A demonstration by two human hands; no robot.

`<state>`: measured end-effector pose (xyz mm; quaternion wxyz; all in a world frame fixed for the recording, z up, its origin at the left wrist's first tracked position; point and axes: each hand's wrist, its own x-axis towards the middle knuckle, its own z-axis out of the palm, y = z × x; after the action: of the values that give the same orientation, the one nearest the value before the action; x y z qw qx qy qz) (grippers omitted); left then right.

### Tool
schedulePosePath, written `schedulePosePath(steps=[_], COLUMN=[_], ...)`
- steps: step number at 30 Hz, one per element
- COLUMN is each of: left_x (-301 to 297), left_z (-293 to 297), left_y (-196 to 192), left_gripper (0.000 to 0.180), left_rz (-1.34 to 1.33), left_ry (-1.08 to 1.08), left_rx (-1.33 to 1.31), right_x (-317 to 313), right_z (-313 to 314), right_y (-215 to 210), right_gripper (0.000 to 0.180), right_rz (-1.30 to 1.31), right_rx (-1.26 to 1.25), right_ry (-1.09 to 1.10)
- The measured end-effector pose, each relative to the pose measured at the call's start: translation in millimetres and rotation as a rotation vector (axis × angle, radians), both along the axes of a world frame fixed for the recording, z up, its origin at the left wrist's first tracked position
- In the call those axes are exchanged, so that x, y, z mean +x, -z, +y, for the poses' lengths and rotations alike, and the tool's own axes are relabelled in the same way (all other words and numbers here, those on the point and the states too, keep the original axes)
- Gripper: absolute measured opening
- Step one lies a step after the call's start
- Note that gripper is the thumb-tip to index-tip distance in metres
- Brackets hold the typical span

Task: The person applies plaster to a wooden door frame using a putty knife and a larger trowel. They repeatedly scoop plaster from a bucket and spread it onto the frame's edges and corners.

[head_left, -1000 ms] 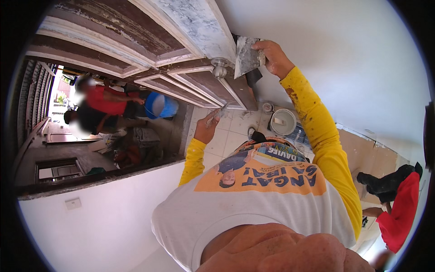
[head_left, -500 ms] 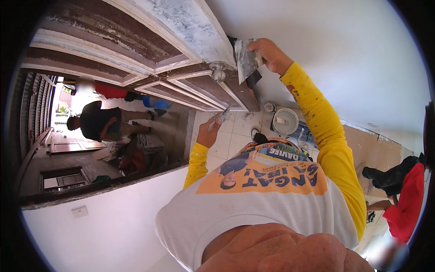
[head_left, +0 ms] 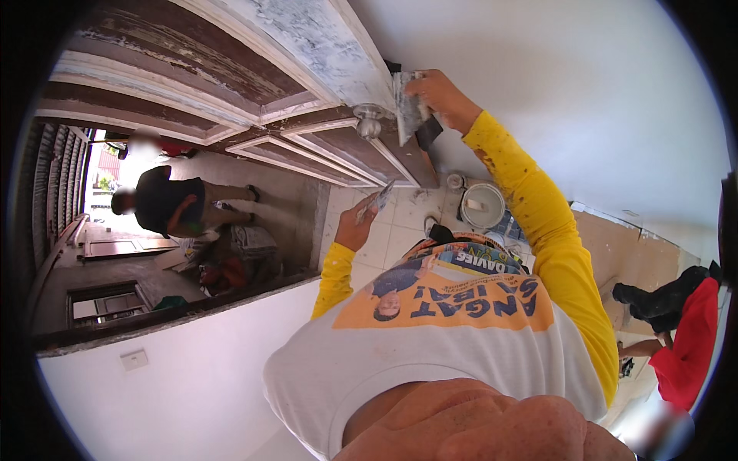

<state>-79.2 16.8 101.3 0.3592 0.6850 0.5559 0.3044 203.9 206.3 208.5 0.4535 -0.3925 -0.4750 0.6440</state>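
Observation:
My right hand (head_left: pixel 446 96) is closed round a wide putty knife (head_left: pixel 410 115), its grey, smeared blade against the edge of the door (head_left: pixel 350 61), just right of the round doorknob (head_left: pixel 369 124). The door is brown and panelled, with whitish filler over its frame and mouldings. Lower and to the left, my left hand (head_left: pixel 355 224) grips a second putty knife (head_left: pixel 381 198), its smeared blade pointing up near the door's bottom. My fingers cover both handles.
A white bucket (head_left: pixel 483 206) and a small can (head_left: pixel 456 181) stand on the tiled floor (head_left: pixel 400 219). A white wall (head_left: pixel 569 92) rises at right. Beyond the doorway at left stands a person in dark clothes (head_left: pixel 173 201); another in red (head_left: pixel 688 346) is at far right.
My right hand and its putty knife have shifted slightly left and up, the blade now more edge-on. My left blade has turned slightly. Through the doorway, a blue object is gone from sight.

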Motion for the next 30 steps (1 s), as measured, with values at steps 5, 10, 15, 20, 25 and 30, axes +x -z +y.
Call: schedulePosePath(steps=[5, 10, 15, 20, 25, 30], left_x=[5.7, 8.8, 16.3, 12.1, 9.5, 2.6], left_z=[1.5, 1.5, 0.1, -12.1, -12.3, -10.6], left_y=[-12.3, -6.1, -13.7, -1.0, -1.0, 6.0], left_gripper=[0.039, 0.042, 0.043, 0.042, 0.042, 0.044], left_rz=[0.064, 0.033, 0.081, -0.013, 0.006, -0.016], left_ry=[-0.006, -0.004, -0.014, -0.034, -0.036, -0.023], left_rx=[-0.068, -0.049, -0.152, -0.057, -0.131, -0.031], right_x=[-9.1, -21.7, -62.5, 6.4, 8.5, 2.5], right_z=[-14.3, -27.8, -67.9, -36.1, 12.4, 23.0], right_y=[-18.2, 3.1, 18.7, 25.0, 7.5, -27.4], right_gripper=[0.039, 0.04, 0.053, 0.044, 0.029, 0.038], right_rz=[-0.047, -0.236, -0.569, -0.547, 0.075, 0.067], right_rx=[0.387, 0.387, 0.672, 0.543, -0.108, -0.069], right_ry=[0.104, 0.246, 0.372, 0.08, -0.161, -0.157])
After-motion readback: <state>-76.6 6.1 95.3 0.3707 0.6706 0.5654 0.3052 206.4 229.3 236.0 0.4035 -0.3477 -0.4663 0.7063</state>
